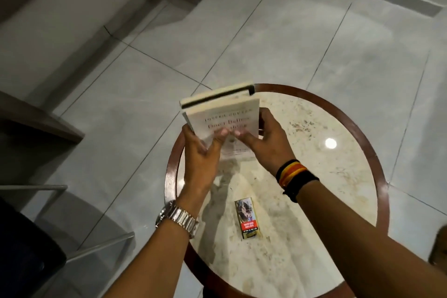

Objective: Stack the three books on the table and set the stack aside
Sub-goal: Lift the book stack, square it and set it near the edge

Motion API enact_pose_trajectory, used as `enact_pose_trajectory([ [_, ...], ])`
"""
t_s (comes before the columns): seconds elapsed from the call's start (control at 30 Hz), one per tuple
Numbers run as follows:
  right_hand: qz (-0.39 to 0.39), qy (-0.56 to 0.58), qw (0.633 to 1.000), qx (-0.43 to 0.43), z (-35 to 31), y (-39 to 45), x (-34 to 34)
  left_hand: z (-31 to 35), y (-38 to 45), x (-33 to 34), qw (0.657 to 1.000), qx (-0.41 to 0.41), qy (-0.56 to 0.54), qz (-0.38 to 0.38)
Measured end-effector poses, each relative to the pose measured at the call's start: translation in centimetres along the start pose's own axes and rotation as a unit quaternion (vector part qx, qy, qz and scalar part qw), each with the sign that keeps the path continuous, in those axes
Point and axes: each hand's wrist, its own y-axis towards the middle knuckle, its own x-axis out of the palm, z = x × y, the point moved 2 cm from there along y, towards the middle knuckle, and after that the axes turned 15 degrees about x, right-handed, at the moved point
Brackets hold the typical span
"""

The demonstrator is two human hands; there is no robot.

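A stack of books [222,113] is lifted and tilted above the far left part of the round marble table [314,176]. The top book has a white cover with red lettering; behind it shows the pale page edge and dark cover of another book. My left hand [200,152] grips the stack's left side, thumb on the cover. My right hand [263,140] holds the right side, thumb also on the cover. How many books are in the stack is unclear from here. A metal watch sits on my left wrist, and striped bands circle the right.
A small cigarette pack [248,219] lies on the table near its front. The table has a dark wooden rim [170,176]. A glass and metal chair [72,237] stands at the lower left on grey floor tiles. A wooden furniture edge [36,123] juts in at the left.
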Motion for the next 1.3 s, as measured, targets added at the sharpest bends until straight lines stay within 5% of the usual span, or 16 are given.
enact_pose_trajectory([
  [0.43, 0.019, -0.084, 0.996, 0.003, 4.7, 0.2, 1.1, -3.1, -2.2, 1.1, 0.999, 0.006, 0.041, -0.013],
  [0.73, 0.005, -0.037, 0.998, 0.050, 3.0, 0.4, -1.3, -2.1, -0.7, 2.4, 0.999, 0.002, 0.029, -0.018],
  [0.87, 0.008, 0.002, 0.994, 0.111, 2.9, 1.3, -5.9, -0.7, 1.2, 6.2, 0.996, -0.024, 0.062, -0.066],
  [1.1, 0.139, 0.058, 0.956, 0.252, 7.4, 2.0, -14.0, 0.6, -0.2, 17.3, 0.977, -0.110, 0.170, -0.061],
  [1.3, 0.187, 0.036, 0.939, 0.286, 11.1, 3.1, -18.0, -0.8, -1.5, 23.4, 0.965, -0.123, 0.225, -0.053],
])
